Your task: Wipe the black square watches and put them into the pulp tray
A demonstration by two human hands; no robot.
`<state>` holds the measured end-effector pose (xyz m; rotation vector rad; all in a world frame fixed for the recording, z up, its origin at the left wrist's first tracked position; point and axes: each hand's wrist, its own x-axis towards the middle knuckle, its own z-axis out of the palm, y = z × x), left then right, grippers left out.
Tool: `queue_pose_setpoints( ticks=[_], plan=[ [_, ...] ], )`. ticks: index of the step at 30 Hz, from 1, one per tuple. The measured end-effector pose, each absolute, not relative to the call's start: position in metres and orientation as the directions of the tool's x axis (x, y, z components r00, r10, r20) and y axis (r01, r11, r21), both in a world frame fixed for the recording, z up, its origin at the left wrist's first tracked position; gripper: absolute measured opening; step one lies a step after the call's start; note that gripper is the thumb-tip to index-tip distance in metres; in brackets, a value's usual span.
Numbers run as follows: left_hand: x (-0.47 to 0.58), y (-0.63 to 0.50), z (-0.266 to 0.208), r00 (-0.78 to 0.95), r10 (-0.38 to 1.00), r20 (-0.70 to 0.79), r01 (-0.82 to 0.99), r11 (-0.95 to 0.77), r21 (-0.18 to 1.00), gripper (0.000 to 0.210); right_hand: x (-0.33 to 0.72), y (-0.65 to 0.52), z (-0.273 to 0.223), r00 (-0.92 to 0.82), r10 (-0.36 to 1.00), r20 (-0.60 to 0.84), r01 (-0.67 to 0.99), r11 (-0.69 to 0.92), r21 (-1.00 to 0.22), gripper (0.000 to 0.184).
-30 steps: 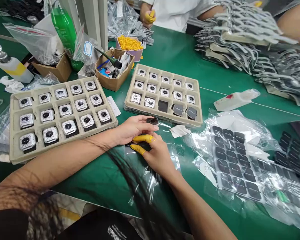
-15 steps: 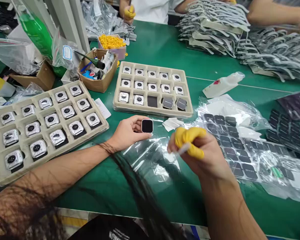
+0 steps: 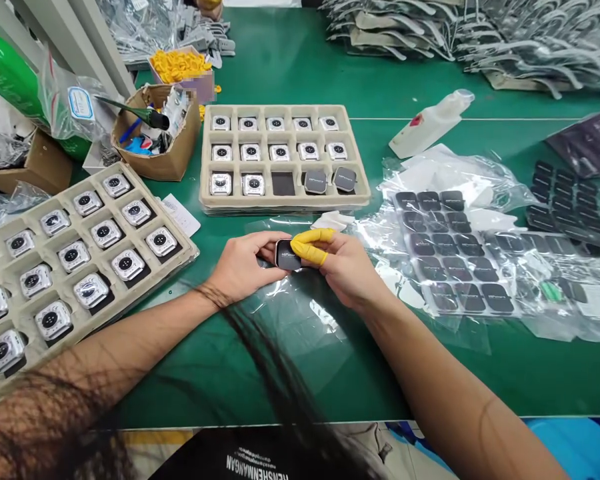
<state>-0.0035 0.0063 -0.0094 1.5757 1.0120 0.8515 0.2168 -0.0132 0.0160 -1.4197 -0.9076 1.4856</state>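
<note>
My left hand is closed around the edges of a small square smartwatch, with its face turned up. A dark square screen film with pale lettering lies over that face. The thumb and fingers of my right hand, wearing yellow finger cots, pinch the film's right corner. Beneath both hands lies clear plastic wrap on the green table. Behind them is a beige tray of watches lying back up. Two of its front pockets show dark lettered squares, and one shows only a dark base.
A second watch tray lies at the left. On the right are a sheet of dark films and a white bottle. A cardboard box of tools, yellow finger cots and stacked grey straps stand farther back.
My right hand has moved left to the watch in my left hand. The bare black face is now covered by the lettered film. The view has shifted, and the co-worker is mostly out of frame.
</note>
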Motion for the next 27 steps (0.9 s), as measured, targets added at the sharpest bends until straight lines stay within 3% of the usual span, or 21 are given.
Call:
queue_pose_setpoints(
  ticks=[27],
  plan=[
    [-0.0025,0.0052,-0.0073,0.385,0.922,0.043,0.262,-0.154,0.953,0.058,0.2101,-0.0165,0.0075,0.075,0.948,-0.308,-0.092,-0.301,-0.949,0.061]
  ],
)
